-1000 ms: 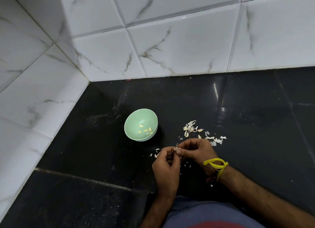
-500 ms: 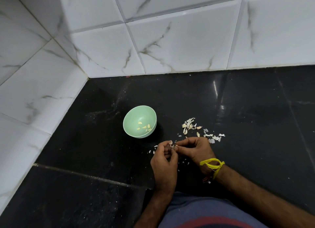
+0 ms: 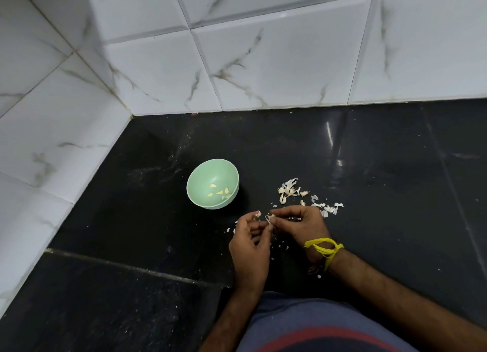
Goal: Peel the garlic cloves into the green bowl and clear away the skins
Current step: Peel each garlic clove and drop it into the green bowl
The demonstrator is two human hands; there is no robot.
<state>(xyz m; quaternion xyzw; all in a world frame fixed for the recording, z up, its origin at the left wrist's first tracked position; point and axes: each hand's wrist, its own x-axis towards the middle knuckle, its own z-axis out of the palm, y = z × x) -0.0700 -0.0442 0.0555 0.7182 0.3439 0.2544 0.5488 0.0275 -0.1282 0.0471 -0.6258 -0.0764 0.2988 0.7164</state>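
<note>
Here, in the head view, a glossy black stone worktop (image 3: 369, 167) meets white marble-veined wall tiles (image 3: 276, 61) along its far edge and its left edge, the two walls forming a corner at the far left. A small pale green round plastic bowl (image 3: 200, 177) stands upright on the worktop, roughly midway between the far edge and the near edge and closer to the left wall, holding several peeled yellowish garlic cloves (image 3: 220, 192) on its floor. Just beside the bowl toward the near edge, the left hand (image 3: 250, 249) and the right hand (image 3: 303, 226) meet fingertip to fingertip, both with fingers curled, pinching a small partly skinned garlic clove (image 3: 271, 218) between them; a flake of skin clings to a left fingertip. A knotted yellow thread band (image 3: 325, 247) circles the right wrist. A scatter of papery white garlic skins (image 3: 292, 191) lies on the worktop to the right of the bowl, apart from it, trailing rightward just beyond the right hand. Smaller white skin crumbs (image 3: 282, 246) dot the worktop under and around the hands. At the near edge, blue cloth with a red stripe (image 3: 324, 330) covers the person's body.
</note>
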